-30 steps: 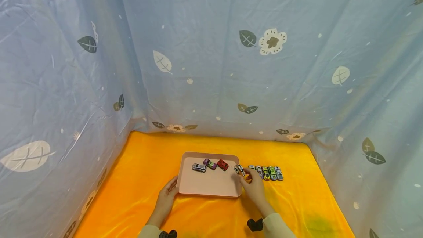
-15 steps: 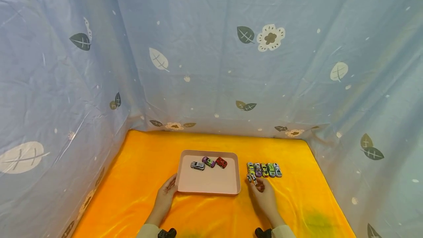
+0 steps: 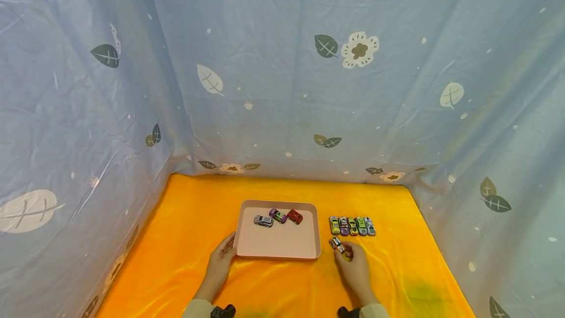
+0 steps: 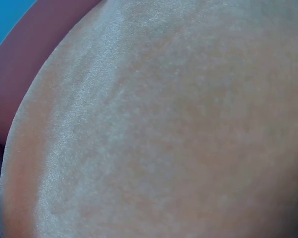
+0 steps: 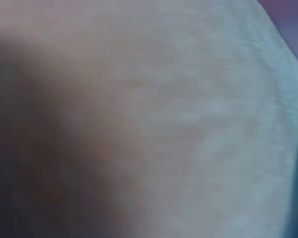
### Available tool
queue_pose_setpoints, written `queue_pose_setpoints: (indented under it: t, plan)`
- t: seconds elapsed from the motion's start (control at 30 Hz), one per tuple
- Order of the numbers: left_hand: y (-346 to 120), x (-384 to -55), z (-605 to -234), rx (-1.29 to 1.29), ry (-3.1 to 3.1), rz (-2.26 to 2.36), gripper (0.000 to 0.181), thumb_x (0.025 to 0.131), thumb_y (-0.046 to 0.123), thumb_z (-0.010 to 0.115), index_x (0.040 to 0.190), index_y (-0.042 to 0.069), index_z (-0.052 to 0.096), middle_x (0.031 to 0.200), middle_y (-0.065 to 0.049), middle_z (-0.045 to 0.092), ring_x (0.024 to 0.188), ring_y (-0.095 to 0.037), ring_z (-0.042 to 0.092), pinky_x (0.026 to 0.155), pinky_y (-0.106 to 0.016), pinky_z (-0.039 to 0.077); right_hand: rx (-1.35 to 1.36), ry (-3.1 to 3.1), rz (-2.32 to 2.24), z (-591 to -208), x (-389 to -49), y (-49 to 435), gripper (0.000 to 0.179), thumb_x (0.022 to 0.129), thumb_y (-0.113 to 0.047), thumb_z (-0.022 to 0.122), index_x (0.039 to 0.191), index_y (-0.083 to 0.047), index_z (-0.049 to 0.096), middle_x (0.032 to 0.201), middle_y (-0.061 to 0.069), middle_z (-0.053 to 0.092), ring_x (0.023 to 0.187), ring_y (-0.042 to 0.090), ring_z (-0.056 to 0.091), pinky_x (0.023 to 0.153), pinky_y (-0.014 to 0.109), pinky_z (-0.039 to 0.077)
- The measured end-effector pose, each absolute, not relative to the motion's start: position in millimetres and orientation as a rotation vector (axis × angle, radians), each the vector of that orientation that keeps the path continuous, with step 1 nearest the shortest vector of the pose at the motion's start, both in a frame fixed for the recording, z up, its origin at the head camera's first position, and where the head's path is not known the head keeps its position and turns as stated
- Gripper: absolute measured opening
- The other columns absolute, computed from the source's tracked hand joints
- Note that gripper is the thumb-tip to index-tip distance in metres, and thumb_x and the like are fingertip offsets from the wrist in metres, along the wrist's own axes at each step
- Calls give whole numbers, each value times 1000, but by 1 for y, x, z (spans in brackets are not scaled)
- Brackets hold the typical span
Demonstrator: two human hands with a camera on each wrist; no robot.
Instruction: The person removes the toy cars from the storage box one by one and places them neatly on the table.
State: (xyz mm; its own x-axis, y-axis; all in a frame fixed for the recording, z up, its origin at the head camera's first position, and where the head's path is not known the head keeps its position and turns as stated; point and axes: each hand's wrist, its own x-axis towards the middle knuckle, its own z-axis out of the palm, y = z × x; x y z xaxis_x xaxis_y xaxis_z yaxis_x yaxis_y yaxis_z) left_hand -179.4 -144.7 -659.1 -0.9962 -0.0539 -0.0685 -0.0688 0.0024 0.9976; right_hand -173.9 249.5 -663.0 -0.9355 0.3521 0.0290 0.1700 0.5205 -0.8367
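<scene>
My right hand (image 3: 355, 268) pinches a white-and-dark toy car (image 3: 337, 245) between thumb and fingers, just below the near end of a row of toy cars. That row includes a yellow-green car (image 3: 334, 225) at its left end and a silver one (image 3: 370, 226) at its right. At the left, my left hand (image 3: 220, 259) grips the near-left edge of a pink tray (image 3: 278, 246). Inside the tray are a silver car (image 3: 263, 221), a purple-and-green car (image 3: 278, 216) and a red car (image 3: 295, 216). Both wrist views are mostly filled with skin.
An orange cloth (image 3: 194, 215) covers the tabletop. Blue patterned curtains (image 3: 265, 87) enclose it at the back and both sides. A strip of orange cloth separates the tray from the car row.
My right hand has carried the white-and-dark car from over the tray's right edge rightward and nearer, to below the row. My left hand stays at the tray.
</scene>
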Motion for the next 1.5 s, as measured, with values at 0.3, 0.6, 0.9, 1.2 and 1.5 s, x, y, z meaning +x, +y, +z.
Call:
queue_pose_setpoints:
  t: [0.3,0.6,0.9,1.2,1.5]
  plan:
    - [-146,-178,-657,-142,2194,2200,45,101,10,51,145,11,45,146,-12,44,132,-29,43,102,-30,43,-446,-2524,1332,-668,-174,246,38,85,-17,76,115,0,61,103,11,57,86,21,49,75,33,44]
    - [-144,-177,-656,-154,2197,2215,44,100,6,51,143,10,47,145,-13,46,132,-28,44,100,-24,43,-505,-2514,1360,-666,-175,246,41,86,-26,76,114,0,59,100,11,56,85,20,49,74,32,43]
    - [-145,-178,-658,-151,2191,2210,44,100,7,52,144,11,47,145,-12,46,133,-28,43,96,-16,42,-544,-2467,1422,-664,-176,244,45,82,-27,79,112,-1,59,97,10,56,83,20,46,71,29,40]
    - [-145,-179,-658,-150,2200,2219,44,100,7,52,143,10,47,145,-13,46,132,-28,44,99,-22,44,-504,-2474,1393,-666,-175,243,43,82,-20,79,114,0,59,98,11,54,85,21,47,72,30,41]
    - [-146,-179,-660,-159,2204,2206,45,100,10,53,144,11,46,145,-13,46,132,-29,44,103,-29,42,-508,-2477,1365,-667,-174,242,43,82,-20,79,114,1,60,97,10,55,85,22,48,73,32,42]
